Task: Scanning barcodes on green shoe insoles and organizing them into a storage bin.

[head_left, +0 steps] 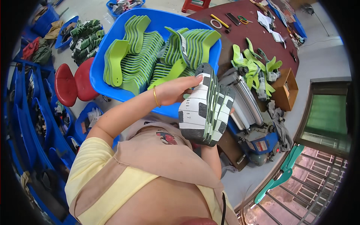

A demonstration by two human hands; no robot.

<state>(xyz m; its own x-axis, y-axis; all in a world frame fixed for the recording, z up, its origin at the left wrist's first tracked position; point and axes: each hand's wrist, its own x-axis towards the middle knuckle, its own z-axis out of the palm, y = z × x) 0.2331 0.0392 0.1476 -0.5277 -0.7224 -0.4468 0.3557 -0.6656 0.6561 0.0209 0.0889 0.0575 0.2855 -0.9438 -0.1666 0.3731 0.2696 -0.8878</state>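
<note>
A stack of insoles is held up in front of my chest, its white-and-black patterned faces showing and thin green layers at the edges. My left hand grips the stack's upper left side, thumb along its edge. Behind the stack, my right hand is mostly hidden; a fingertip shows at the right edge, and the forearm comes up from below. Just beyond them is a blue bin packed with rows of lime-green insoles. One loose green insole lies over the rows near my left hand.
Right of the bin, a machine with metal rollers stands beside a heap of green insoles and a wooden box. Scissors and a tape ring lie on the dark red table. Red stools stand left.
</note>
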